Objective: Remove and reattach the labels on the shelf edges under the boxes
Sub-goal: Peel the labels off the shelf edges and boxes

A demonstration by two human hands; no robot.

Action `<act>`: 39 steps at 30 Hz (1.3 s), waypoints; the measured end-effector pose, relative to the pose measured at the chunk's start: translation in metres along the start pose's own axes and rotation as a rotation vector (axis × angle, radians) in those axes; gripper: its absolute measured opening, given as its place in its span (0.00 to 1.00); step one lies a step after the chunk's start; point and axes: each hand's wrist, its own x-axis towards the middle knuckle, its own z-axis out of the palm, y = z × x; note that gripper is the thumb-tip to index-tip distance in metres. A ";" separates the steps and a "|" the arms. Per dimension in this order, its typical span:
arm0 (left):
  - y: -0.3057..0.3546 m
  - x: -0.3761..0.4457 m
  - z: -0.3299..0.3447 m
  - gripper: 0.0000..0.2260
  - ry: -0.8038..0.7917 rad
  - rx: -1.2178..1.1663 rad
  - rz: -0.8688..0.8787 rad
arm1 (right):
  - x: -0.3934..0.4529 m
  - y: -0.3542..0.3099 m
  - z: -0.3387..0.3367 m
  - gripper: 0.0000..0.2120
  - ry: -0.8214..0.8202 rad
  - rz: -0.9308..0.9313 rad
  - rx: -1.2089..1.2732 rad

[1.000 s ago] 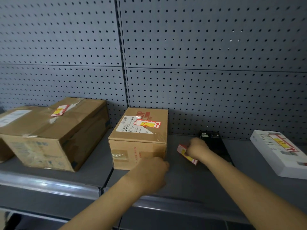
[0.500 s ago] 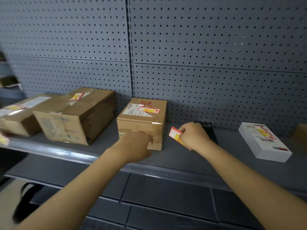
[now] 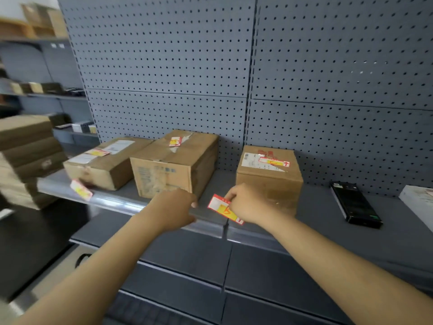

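My right hand [image 3: 248, 204] pinches the red-and-yellow label [image 3: 225, 209] by its top edge, just above the shelf edge [image 3: 210, 227] — free to slot back in. My left hand [image 3: 174, 208] is curled at nine o'clock of it, fingers hidden, seemingly empty. Another label [image 3: 81, 190] sits far left.

This was a stockroom or the back of a shop. A grey perforated back panel [image 3: 164, 66] rose behind a grey metal shelf [image 3: 316, 214], the kind of gondola shelving shops use. Taped cardboard boxes [image 3: 173, 170] with shipping stickers stood on that shelf, and a red-and-yellow price label [image 3: 80, 190] sat on the shelf's front edge. Left of the panel, more grey racking [image 3: 46, 97] held small cartons, blurred.
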 end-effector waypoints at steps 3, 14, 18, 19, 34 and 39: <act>-0.056 -0.002 -0.001 0.16 0.000 0.008 0.005 | 0.020 -0.041 0.034 0.12 0.032 0.019 0.035; -0.160 0.006 0.017 0.13 -0.058 0.003 0.082 | 0.066 -0.113 0.099 0.04 0.022 0.078 0.115; -0.171 0.012 0.026 0.12 -0.067 -0.008 0.081 | 0.079 -0.115 0.107 0.03 0.057 0.063 0.172; -0.173 0.014 0.029 0.12 -0.072 -0.002 0.086 | 0.081 -0.115 0.110 0.02 0.060 0.057 0.185; -0.195 0.055 0.059 0.16 -0.144 0.044 0.300 | 0.103 -0.115 0.143 0.03 0.195 0.130 0.082; -0.201 0.063 0.060 0.14 -0.151 0.014 0.356 | 0.102 -0.118 0.151 0.02 0.226 0.120 0.080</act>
